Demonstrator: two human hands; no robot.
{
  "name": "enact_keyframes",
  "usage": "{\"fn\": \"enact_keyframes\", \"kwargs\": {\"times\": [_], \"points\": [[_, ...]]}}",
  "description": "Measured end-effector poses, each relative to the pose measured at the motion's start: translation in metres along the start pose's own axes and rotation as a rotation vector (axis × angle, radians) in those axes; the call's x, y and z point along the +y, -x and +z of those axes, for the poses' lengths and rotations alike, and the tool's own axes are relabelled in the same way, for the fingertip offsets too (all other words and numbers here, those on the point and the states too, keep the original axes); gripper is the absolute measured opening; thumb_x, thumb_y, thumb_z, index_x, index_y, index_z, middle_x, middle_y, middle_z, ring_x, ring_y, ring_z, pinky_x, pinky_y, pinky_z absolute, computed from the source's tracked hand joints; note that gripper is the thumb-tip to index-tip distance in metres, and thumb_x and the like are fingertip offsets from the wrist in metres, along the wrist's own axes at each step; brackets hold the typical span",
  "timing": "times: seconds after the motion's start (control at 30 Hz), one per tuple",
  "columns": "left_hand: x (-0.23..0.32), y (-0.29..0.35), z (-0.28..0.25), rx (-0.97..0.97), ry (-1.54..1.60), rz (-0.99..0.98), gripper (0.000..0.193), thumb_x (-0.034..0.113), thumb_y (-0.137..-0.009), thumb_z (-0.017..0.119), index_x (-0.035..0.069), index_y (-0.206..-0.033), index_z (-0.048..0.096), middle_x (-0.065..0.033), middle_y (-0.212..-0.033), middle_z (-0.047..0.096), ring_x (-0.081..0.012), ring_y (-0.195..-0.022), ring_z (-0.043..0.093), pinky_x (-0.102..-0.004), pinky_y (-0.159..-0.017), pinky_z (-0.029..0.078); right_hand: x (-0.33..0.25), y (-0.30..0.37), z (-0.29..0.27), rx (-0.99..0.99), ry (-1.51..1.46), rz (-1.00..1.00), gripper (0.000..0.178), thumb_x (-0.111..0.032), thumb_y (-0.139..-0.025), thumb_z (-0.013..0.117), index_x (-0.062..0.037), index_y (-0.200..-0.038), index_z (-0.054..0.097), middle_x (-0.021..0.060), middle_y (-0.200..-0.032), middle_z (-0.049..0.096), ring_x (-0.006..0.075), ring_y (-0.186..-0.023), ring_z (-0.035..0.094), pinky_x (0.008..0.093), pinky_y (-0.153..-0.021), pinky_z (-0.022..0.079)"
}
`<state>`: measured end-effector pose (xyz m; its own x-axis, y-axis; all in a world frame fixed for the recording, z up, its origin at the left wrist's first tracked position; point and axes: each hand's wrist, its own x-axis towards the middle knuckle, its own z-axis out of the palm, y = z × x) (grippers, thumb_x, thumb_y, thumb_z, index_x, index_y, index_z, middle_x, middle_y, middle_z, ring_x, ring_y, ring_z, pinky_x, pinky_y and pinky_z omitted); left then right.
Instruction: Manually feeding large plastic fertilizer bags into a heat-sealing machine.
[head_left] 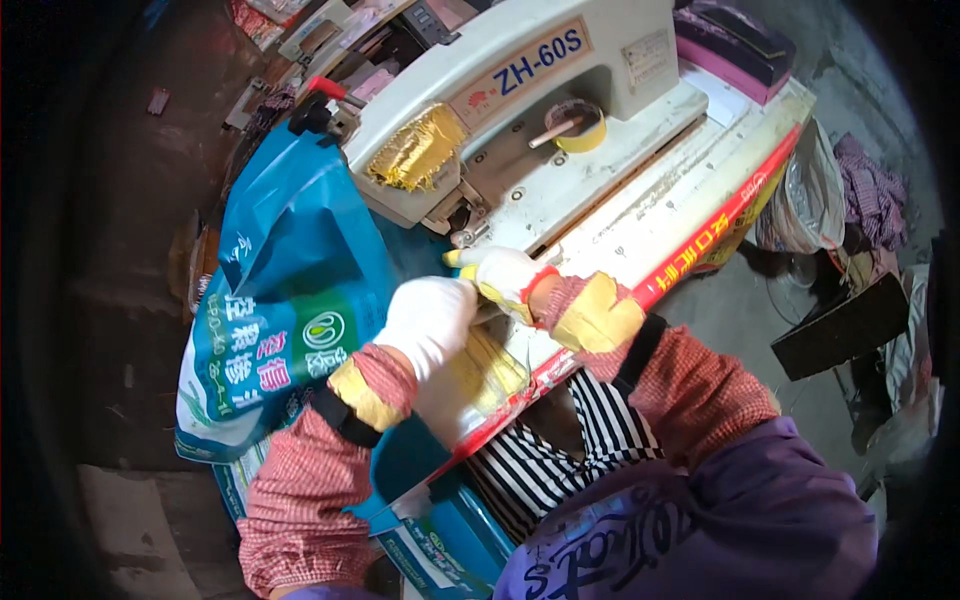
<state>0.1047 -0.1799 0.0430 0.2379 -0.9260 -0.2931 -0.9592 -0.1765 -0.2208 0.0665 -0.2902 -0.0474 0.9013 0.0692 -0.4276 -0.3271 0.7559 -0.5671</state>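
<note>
A pale industrial sewing machine (640,95) stands on a white worktable (650,225). A printed blue-and-white sack (300,250) hangs over the table's left side, its upper part running toward the needle area (465,225). My left hand (430,318), in a white knitted glove, is closed beside the sack; its fingers are turned away from view. Close against it, my right hand (505,278), in a white glove with yellow-coated fingertips, has curled fingers just in front of the needle area. What either hand pinches is hidden. A yellowish sheet (490,370) lies below them on the table.
A yellow tape roll (580,132) with a white stick in it sits on the machine bed. A dark box (735,45) stands at the far right end. Red-and-yellow tape (690,255) edges the table. More blue sacks (440,540) lie below; a bucket (805,200) stands right.
</note>
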Motion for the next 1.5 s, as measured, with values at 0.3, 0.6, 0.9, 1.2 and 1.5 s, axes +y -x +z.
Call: {"fn": "enact_keyframes", "kwargs": {"times": [0.3,0.6,0.9,1.2,1.5], "points": [[-0.083,0.019,0.02,-0.099,-0.67,-0.025,0.012,0.019,-0.077,0.054,0.019,-0.078,0.066,0.0022,-0.077,0.06,-0.019,-0.083,0.057,-0.0294,-0.062,0.044,0.006,0.048,0.054,0.169,1.277,-0.602,0.046,-0.021,-0.08,0.056,-0.003,-0.121,0.045,0.0206,-0.122,0.048,0.0342,-0.103,0.054,0.0398,-0.085,0.044],[0.019,0.238,-0.126,0.56,-0.435,-0.277,0.025,0.004,-0.06,0.065,0.015,-0.079,0.052,-0.0034,-0.076,0.052,-0.0232,-0.08,0.054,-0.0356,-0.074,0.044,0.025,-0.058,0.053,0.31,1.833,-0.987,0.025,-0.009,-0.082,0.042,-0.0117,-0.098,0.061,0.0106,-0.112,0.058,0.0249,-0.112,0.049,0.0364,-0.095,0.035],[-0.03,0.308,-0.072,1.141,0.369,-0.617,0.066,0.022,-0.077,0.068,0.008,-0.133,0.036,-0.0169,-0.122,0.051,-0.0252,-0.103,0.057,-0.0307,-0.085,0.047,0.063,0.077,0.158,-0.032,1.721,-1.032,0.033,-0.039,-0.084,0.055,-0.006,-0.081,0.056,0.0159,-0.078,0.06,0.0334,-0.068,0.059,0.043,-0.056,0.045],[-0.114,0.322,0.088,0.678,0.003,-1.038,0.055,0.015,-0.075,0.063,0.009,-0.126,0.044,-0.0116,-0.129,0.046,-0.0311,-0.093,0.059,-0.0364,-0.08,0.048,0.008,0.15,0.105,-0.161,1.536,-1.186,0.017,-0.021,-0.083,0.06,-0.004,-0.083,0.059,0.0157,-0.068,0.058,0.0317,-0.06,0.057,0.0363,-0.054,0.044],[-0.113,0.369,-0.046,0.98,-0.785,-0.845,0.032,0.007,-0.076,0.052,0.004,-0.107,0.056,-0.0144,-0.094,0.062,-0.0292,-0.08,0.059,-0.038,-0.067,0.048,0.011,0.117,0.104,-0.007,0.801,-0.843,0.027,-0.017,-0.084,0.063,0.0002,-0.103,0.06,0.0031,-0.087,0.062,0.0091,-0.074,0.052,0.0246,-0.065,0.045]]}}
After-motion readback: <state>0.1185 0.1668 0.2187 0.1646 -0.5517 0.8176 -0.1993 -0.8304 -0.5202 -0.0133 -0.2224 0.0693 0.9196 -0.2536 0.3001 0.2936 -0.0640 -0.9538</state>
